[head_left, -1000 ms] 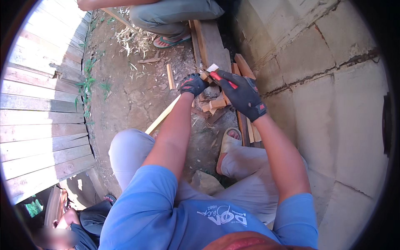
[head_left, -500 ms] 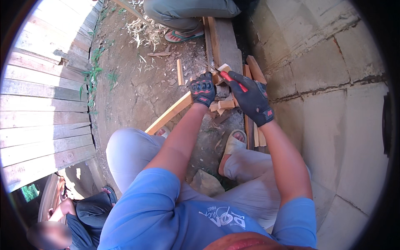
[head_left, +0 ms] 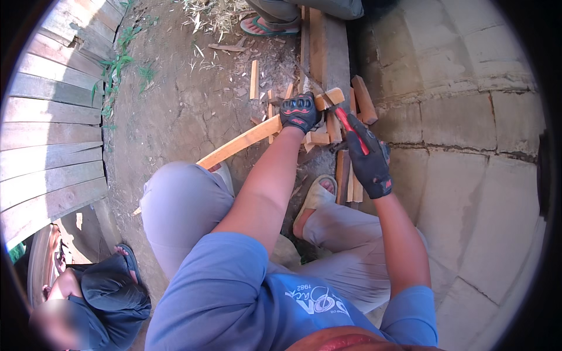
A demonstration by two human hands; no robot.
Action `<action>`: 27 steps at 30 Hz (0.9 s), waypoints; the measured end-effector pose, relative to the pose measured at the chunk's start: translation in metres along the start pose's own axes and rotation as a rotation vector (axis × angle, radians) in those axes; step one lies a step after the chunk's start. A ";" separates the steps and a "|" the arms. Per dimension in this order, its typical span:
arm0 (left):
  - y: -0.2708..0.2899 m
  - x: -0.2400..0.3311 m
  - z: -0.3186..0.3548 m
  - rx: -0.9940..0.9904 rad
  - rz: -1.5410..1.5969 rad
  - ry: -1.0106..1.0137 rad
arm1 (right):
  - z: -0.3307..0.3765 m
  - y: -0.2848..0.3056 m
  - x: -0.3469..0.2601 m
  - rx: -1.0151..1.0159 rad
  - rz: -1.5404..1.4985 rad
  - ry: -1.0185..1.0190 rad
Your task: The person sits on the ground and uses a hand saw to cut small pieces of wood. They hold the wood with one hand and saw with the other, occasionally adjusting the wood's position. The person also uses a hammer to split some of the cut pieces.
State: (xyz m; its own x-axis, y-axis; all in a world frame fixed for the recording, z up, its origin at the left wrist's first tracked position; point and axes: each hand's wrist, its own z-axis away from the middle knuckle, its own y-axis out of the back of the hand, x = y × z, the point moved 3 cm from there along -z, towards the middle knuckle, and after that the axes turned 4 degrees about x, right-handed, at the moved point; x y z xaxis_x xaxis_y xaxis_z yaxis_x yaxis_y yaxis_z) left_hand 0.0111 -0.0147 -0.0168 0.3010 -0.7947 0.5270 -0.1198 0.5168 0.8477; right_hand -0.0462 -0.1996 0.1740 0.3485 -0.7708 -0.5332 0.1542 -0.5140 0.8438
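Observation:
My left hand (head_left: pixel 299 112), in a black glove with red trim, is closed around a long wooden strip (head_left: pixel 246 140). The strip slants from beside my left knee up past the glove, and its pale end (head_left: pixel 332 97) sticks out to the right. In my right hand (head_left: pixel 369 161), also gloved, is the red handle of a handsaw (head_left: pixel 353 130). Its thin blade crosses the strip near that end and points away to the upper left. Whether the teeth are in a cut is too small to see. Several short wood offcuts (head_left: pixel 318 138) lie just below the strip.
A thick timber beam (head_left: pixel 329 50) runs away from me, with wood pieces (head_left: pixel 364 99) beside it. A concrete block wall (head_left: pixel 456 123) stands on the right, a plank wall (head_left: pixel 52 137) on the left. One person's sandalled foot (head_left: pixel 269 26) is ahead; another person (head_left: pixel 111 292) sits lower left.
My right hand has drawn back toward me with the saw, and the blade now lies across the strip. More of the strip's end shows right of my left hand. The view has shifted.

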 end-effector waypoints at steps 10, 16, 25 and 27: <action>0.005 0.000 -0.001 -0.024 -0.014 0.034 | 0.104 0.114 -0.038 0.024 0.023 -0.024; 0.010 0.005 0.001 -0.030 -0.044 0.029 | 0.038 0.058 -0.035 0.040 -0.006 -0.019; -0.002 -0.005 -0.003 -0.030 -0.109 0.039 | -0.034 0.022 -0.024 0.036 -0.070 -0.078; -0.004 -0.002 -0.006 -0.029 -0.115 0.024 | -0.029 0.029 -0.021 0.049 -0.086 -0.073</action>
State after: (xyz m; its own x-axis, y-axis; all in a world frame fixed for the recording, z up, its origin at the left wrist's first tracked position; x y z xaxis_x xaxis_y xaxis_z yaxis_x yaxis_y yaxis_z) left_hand 0.0162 -0.0132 -0.0214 0.3340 -0.8415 0.4247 -0.0563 0.4319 0.9002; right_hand -0.0225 -0.1873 0.2109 0.2672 -0.7477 -0.6079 0.1349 -0.5956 0.7919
